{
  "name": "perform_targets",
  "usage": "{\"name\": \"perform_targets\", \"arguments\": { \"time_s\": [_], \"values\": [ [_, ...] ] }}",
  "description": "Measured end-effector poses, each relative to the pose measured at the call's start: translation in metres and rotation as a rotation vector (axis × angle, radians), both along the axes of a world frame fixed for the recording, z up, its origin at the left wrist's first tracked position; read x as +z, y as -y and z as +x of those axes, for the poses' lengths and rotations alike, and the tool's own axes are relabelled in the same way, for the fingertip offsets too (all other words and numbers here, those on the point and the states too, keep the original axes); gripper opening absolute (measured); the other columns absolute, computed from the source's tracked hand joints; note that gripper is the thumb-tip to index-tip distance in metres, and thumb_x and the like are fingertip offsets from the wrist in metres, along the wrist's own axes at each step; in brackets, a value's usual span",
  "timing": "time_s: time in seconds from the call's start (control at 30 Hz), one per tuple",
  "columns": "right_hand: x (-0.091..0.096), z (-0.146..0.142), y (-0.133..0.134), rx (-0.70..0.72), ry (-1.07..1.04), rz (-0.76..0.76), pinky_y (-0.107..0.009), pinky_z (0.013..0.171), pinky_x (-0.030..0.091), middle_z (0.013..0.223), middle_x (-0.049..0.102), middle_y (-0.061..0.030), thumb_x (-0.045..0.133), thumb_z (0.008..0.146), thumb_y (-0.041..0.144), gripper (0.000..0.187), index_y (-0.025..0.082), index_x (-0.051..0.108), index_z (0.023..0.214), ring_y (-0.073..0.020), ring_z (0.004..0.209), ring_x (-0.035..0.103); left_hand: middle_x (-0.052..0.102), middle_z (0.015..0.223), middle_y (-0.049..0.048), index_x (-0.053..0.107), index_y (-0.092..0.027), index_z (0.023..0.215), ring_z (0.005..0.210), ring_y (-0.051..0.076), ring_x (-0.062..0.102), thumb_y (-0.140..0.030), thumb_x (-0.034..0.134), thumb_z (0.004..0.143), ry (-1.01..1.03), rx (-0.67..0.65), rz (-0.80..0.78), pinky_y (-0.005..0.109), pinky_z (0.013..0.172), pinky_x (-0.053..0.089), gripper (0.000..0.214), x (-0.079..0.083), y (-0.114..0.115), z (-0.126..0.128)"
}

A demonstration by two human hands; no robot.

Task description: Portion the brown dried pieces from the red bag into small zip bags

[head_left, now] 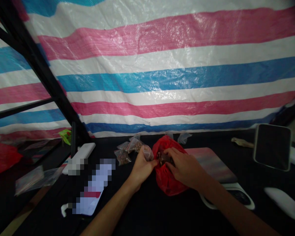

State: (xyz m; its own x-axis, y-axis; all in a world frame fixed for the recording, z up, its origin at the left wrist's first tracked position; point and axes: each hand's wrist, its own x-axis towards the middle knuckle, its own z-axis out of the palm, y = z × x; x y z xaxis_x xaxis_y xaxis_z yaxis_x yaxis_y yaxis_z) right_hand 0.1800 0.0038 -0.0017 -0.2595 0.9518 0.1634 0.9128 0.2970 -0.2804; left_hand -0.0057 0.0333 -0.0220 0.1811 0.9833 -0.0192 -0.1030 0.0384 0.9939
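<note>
Red bag: thin glossy plas.; clear bag same; striped tarp: woven plas. w/ sheen.

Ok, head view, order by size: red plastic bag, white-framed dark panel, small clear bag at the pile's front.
Largest, unranked: the red plastic bag and the white-framed dark panel; they look alike, and nearness to the camera makes it unsure.
Smallest: the small clear bag.

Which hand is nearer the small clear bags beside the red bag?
Left. The left hand, pinching another clear bag, sits just right of the small clear bags; the right hand is farther right, over the red plastic bag.
</note>
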Motion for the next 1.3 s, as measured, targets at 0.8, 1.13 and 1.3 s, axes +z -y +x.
{"name": "perform_targets", "arguments": {
  "time_s": [0.8, 1.13, 1.3],
  "values": [
    [0.022, 0.001, -0.002, 0.082, -0.434, 0.199, -0.039, 0.108, 0.048, 0.137, 0.067, -0.004, 0.051, 0.102, 0.029, 0.036, 0.03, 0.057, 0.137, -0.0217, 0.123, 0.065, 0.059, 0.084, -0.0021, 0.053, -0.022, 0.101, 0.075, 0.015, 0.056, -0.013, 0.066, 0.082, -0.275, 0.056, 0.407, 0.026, 0.073, 0.043, 0.025, 0.004, 0.003, -0.006],
    [0.021, 0.001, 0.005, 0.326, -0.196, 0.242, -0.041, 0.105, 0.053, 0.146, 0.056, -0.0082, 0.045, 0.097, 0.01, 0.057, 0.033, 0.054, 0.148, -0.0238, 0.129, 0.059, 0.069, 0.109, 0.0068, 0.065, -0.025, 0.118, 0.1, 0.027, 0.061, -0.009, 0.067, 0.077, -0.53, -0.024, 0.58, 0.038, 0.092, 0.045, 0.044, 0.0, 0.006, -0.009],
    [0.016, 0.008, 0.0, 0.344, -0.137, 0.255, -0.042, 0.109, 0.051, 0.149, 0.054, -0.0076, 0.042, 0.087, 0.0, 0.074, 0.034, 0.048, 0.152, -0.0238, 0.135, 0.054, 0.068, 0.108, 0.0076, 0.067, -0.025, 0.115, 0.099, 0.027, 0.061, -0.018, 0.07, 0.081, -0.514, 0.006, 0.53, 0.04, 0.093, 0.045, 0.035, -0.002, 0.005, -0.008]
  ]
}}
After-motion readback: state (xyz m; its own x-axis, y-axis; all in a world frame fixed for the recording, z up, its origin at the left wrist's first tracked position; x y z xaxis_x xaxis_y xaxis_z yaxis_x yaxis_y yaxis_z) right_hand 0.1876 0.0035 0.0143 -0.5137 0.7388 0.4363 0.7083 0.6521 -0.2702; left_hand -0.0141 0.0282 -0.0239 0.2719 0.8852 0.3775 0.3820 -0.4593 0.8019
